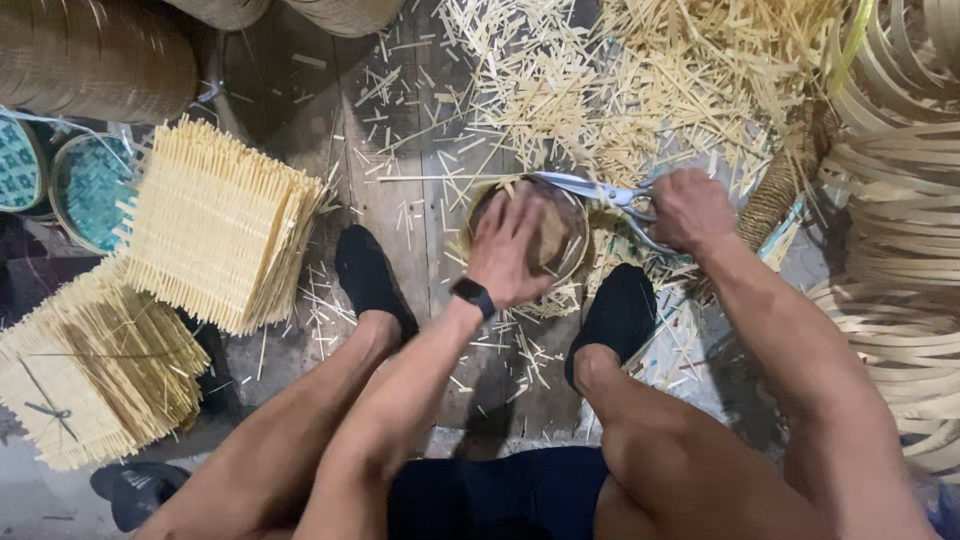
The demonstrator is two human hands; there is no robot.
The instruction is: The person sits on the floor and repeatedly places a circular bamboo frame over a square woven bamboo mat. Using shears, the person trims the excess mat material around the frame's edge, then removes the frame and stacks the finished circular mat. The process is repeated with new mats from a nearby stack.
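A dark plank floor (400,215) is littered with pale bamboo offcuts (610,90). Stacks of woven mats (215,225) lie at left, coiled strips (900,220) at right. The left hand (510,245) presses flat, grip released, on a small round basket (560,225) between the feet, hiding most of it. The right hand (690,210), grip clenched on scissors (600,190), points their blades left across the basket rim.
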